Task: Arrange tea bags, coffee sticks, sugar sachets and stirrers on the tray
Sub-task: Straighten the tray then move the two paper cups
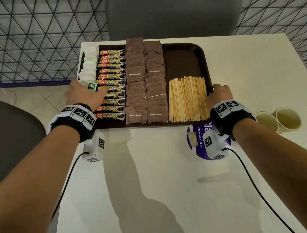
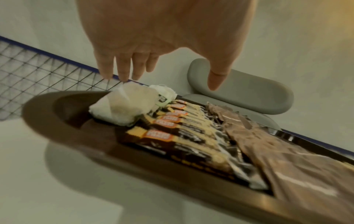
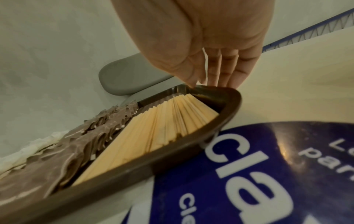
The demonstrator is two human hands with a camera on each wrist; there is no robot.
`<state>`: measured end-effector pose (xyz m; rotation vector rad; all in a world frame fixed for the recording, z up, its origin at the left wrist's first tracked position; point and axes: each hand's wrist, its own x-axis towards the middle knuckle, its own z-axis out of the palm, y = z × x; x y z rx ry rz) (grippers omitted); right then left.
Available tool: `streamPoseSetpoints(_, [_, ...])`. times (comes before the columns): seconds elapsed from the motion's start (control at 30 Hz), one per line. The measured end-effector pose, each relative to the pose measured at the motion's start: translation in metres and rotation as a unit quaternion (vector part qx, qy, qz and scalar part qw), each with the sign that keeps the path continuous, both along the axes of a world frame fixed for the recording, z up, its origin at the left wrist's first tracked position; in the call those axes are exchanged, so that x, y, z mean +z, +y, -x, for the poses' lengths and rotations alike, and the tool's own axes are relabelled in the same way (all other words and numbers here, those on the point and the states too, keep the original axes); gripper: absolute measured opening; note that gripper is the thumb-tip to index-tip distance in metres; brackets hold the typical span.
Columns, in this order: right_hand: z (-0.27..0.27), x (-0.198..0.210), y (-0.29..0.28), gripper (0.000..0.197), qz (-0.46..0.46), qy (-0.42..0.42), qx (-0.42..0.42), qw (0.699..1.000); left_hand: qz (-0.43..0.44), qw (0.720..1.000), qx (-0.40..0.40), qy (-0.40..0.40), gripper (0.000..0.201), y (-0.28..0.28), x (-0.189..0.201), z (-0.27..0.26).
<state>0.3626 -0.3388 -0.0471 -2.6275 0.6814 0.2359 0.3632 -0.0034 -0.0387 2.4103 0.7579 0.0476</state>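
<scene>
A brown tray (image 1: 182, 59) sits at the far side of the white table. From left to right it holds white tea bags (image 1: 88, 68), coffee sticks (image 1: 112, 76), two columns of brown sugar sachets (image 1: 145, 82) and a bundle of wooden stirrers (image 1: 187, 98). My left hand (image 1: 87, 90) hovers over the tray's left side. In the left wrist view its fingers (image 2: 122, 72) are straight, with the tips at the top of a tea bag (image 2: 122, 106) and the thumb held apart. My right hand (image 1: 219, 92) is at the tray's right rim (image 3: 220, 94), thumb and fingertips (image 3: 229, 75) touching it beside the stirrers (image 3: 153, 136).
Two paper cups (image 1: 279, 120) lie on the table (image 1: 158, 184) at the right. A round purple sticker (image 1: 201, 143) lies just in front of the tray. A grey chair (image 1: 172, 5) stands behind the table, another (image 1: 3, 137) to the left, with wire mesh (image 1: 28, 35) beyond.
</scene>
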Motion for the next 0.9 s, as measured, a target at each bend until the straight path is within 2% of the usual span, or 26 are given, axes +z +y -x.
streamPoseSetpoints(0.17, [0.018,0.017,0.011,0.048,0.011,-0.059,0.023,0.998,-0.024,0.995,-0.088,-0.029,0.093,-0.04,0.021,0.017])
streamPoseSetpoints(0.33, [0.047,0.04,0.003,0.048,-0.022,-0.154,0.064,0.986,0.007,0.981,-0.188,-0.046,0.099,-0.107,0.044,0.038])
streamPoseSetpoints(0.43, [0.067,0.052,-0.02,0.051,-0.019,-0.183,0.056,0.981,0.049,0.967,-0.247,-0.038,0.101,-0.157,0.053,0.055])
streamPoseSetpoints(0.6, [0.099,0.055,-0.081,0.055,-0.008,-0.165,-0.004,0.986,0.099,0.931,-0.352,0.0,0.113,-0.239,0.047,0.082])
streamPoseSetpoints(0.7, [0.113,0.05,-0.115,0.061,-0.016,-0.117,-0.032,0.992,0.118,0.913,-0.389,0.025,0.114,-0.279,0.04,0.094])
streamPoseSetpoints(0.8, [0.122,0.041,-0.14,0.075,-0.04,-0.079,-0.022,0.996,0.124,0.904,-0.405,0.053,0.114,-0.314,0.034,0.101])
streamPoseSetpoints(0.9, [0.125,0.03,-0.156,0.085,-0.096,-0.076,0.009,0.992,0.123,0.904,-0.401,0.076,0.106,-0.339,0.026,0.102])
